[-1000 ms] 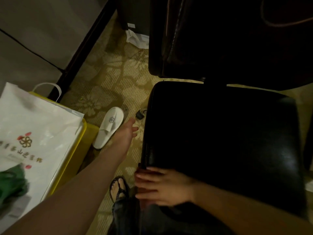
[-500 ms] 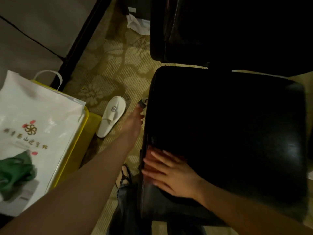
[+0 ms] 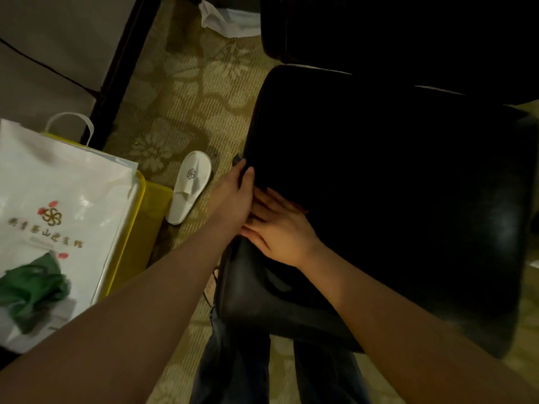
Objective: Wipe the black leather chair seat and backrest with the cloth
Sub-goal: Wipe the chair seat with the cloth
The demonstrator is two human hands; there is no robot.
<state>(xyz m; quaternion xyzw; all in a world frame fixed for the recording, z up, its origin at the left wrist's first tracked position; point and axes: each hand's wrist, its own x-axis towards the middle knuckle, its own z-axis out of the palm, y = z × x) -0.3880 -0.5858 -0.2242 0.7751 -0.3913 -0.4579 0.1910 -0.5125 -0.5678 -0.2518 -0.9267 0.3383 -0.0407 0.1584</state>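
The chair seat fills the right of our head view, on patterned carpet. Our right hand lies flat on its left edge, fingers straight. Our left hand grips that edge. We cannot make out the cloth. A white slipper lies beside a white bag.

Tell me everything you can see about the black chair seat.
The seat is a broad, squarish cushion with rounded corners, in glossy black material that looks like leather, with a dull sheen near its right edge. It lies level above patterned carpet, in front of the dark backrest. The right hand rests flat near its left edge; the left hand grips that edge. No cloth shows.
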